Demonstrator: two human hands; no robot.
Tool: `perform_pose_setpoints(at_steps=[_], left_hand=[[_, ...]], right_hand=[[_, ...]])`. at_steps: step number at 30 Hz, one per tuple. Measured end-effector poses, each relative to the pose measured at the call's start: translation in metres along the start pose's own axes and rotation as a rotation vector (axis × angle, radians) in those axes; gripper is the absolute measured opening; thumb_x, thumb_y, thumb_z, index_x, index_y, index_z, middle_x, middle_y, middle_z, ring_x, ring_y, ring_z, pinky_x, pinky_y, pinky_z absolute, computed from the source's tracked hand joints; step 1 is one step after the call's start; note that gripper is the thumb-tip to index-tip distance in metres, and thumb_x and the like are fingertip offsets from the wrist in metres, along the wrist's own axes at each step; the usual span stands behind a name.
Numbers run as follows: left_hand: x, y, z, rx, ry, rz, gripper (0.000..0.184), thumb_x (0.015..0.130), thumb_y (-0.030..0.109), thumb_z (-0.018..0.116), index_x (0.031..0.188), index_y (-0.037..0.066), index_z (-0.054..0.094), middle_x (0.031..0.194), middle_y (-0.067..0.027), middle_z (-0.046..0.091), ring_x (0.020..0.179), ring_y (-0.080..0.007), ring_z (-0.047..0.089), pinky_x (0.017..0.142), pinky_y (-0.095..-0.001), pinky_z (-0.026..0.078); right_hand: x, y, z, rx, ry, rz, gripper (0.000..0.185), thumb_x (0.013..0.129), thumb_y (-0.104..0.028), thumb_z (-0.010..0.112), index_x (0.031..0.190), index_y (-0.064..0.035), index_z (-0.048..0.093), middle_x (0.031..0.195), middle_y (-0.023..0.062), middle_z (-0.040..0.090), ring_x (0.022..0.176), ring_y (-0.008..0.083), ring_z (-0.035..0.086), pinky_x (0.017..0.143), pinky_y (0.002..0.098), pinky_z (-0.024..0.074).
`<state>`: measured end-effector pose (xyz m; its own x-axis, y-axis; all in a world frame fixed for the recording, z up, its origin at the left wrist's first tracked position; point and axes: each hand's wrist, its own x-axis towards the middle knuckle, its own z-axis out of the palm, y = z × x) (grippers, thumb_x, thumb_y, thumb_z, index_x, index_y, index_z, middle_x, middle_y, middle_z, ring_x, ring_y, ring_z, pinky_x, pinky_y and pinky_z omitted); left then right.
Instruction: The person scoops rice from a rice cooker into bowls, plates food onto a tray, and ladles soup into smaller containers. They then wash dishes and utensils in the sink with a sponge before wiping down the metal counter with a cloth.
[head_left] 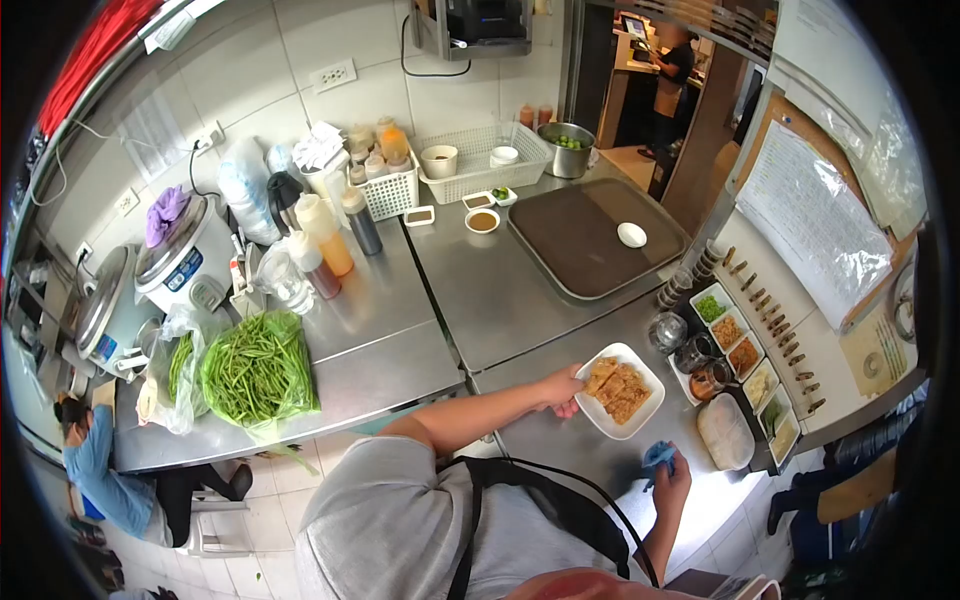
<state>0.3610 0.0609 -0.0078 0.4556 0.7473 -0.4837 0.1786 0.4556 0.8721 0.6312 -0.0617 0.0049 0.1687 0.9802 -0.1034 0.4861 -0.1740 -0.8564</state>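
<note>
My left hand (564, 390) grips the rim of a white square bowl (648, 408), its thumb over the edge. Golden-brown fried pieces (616, 390) lie in the bowl, which is above the steel counter (525, 425). Closed around a crumpled blue cloth (658, 455), my right hand (673, 480) is to the right of the bowl and nearer my body. Beside it on the counter stands a clear plastic tub (725, 432) with pale contents.
A brown tray (560, 240) carrying a small white bowl (631, 235) lies at the back. Toppings containers (743, 355) line the right side. Bagged green beans (258, 365), squeeze bottles (325, 235) and rice cookers (180, 255) stand left. Other people (125, 470) are at the lower left and beyond the doorway.
</note>
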Motion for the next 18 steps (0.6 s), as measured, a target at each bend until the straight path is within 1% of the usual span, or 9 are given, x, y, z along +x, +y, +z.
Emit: perform_pose_setpoints(at_steps=[2, 5, 6, 10, 13, 16, 18], left_hand=[[0.013, -0.003, 0.002, 0.029, -0.010, -0.011, 0.040, 0.078, 0.011, 0.033, 0.118, 0.012, 0.028, 0.058, -0.0058, 0.050, 0.040, -0.0127, 0.051, 0.033, -0.0247, 0.041], [0.034, -0.006, 0.002, 0.059, -0.047, -0.013, 0.037, 0.079, 0.012, 0.033, 0.116, 0.012, 0.030, 0.058, -0.0053, 0.051, 0.040, -0.0124, 0.051, 0.033, -0.0243, 0.041], [0.037, -0.005, 0.002, 0.067, -0.064, -0.018, 0.036, 0.079, 0.012, 0.033, 0.115, 0.013, 0.030, 0.059, -0.0053, 0.051, 0.040, -0.0122, 0.050, 0.033, -0.0242, 0.041], [0.054, -0.004, -0.004, 0.064, -0.098, -0.039, 0.031, 0.081, 0.016, 0.033, 0.112, 0.014, 0.033, 0.060, -0.0054, 0.051, 0.041, -0.0119, 0.050, 0.035, -0.0238, 0.042], [0.061, -0.005, -0.008, 0.066, -0.132, -0.062, 0.029, 0.085, 0.027, 0.035, 0.110, 0.014, 0.035, 0.062, -0.0061, 0.052, 0.043, -0.0122, 0.051, 0.037, -0.0240, 0.043], [0.056, -0.013, -0.010, 0.011, -0.115, -0.025, 0.036, 0.086, 0.039, 0.035, 0.110, 0.013, 0.035, 0.067, -0.0070, 0.053, 0.049, -0.0136, 0.053, 0.042, -0.0262, 0.046], [0.049, -0.022, -0.013, -0.151, -0.137, -0.036, 0.041, 0.085, 0.045, 0.034, 0.110, 0.012, 0.035, 0.071, -0.0080, 0.053, 0.055, -0.0156, 0.055, 0.048, -0.0286, 0.048]], right_hand=[[0.003, 0.022, 0.001, -0.502, 0.145, -0.242, 0.044, 0.075, -0.024, 0.054, 0.116, -0.0108, 0.045, 0.113, 0.0182, 0.046, 0.105, 0.0324, 0.044, 0.087, 0.0432, 0.0355], [-0.005, 0.022, 0.031, -0.844, 0.115, 0.015, 0.046, 0.072, -0.029, 0.057, 0.115, -0.0166, 0.047, 0.123, 0.0188, 0.037, 0.115, 0.0390, 0.030, 0.092, 0.0516, 0.0250], [-0.006, 0.022, 0.037, -0.848, 0.174, -0.010, 0.044, 0.071, -0.031, 0.057, 0.113, -0.0191, 0.049, 0.126, 0.0145, 0.035, 0.117, 0.0405, 0.024, 0.091, 0.0559, 0.0209], [0.002, 0.041, 0.047, -0.822, 0.321, -0.069, 0.039, 0.071, -0.027, 0.057, 0.109, -0.0184, 0.053, 0.123, 0.0127, 0.039, 0.115, 0.0388, 0.029, 0.091, 0.0524, 0.0234], [0.007, 0.047, 0.046, -0.780, 0.374, -0.130, 0.037, 0.070, -0.023, 0.058, 0.106, -0.0181, 0.054, 0.120, 0.0116, 0.042, 0.113, 0.0373, 0.033, 0.090, 0.0506, 0.0249], [0.012, 0.049, 0.048, -0.754, 0.418, -0.161, 0.037, 0.068, -0.019, 0.058, 0.105, -0.0183, 0.055, 0.117, 0.0111, 0.045, 0.110, 0.0360, 0.036, 0.090, 0.0491, 0.0261], [0.015, 0.053, 0.049, -0.758, 0.449, -0.159, 0.037, 0.068, -0.017, 0.059, 0.104, -0.0189, 0.055, 0.115, 0.0107, 0.046, 0.109, 0.0352, 0.037, 0.089, 0.0480, 0.0267]])
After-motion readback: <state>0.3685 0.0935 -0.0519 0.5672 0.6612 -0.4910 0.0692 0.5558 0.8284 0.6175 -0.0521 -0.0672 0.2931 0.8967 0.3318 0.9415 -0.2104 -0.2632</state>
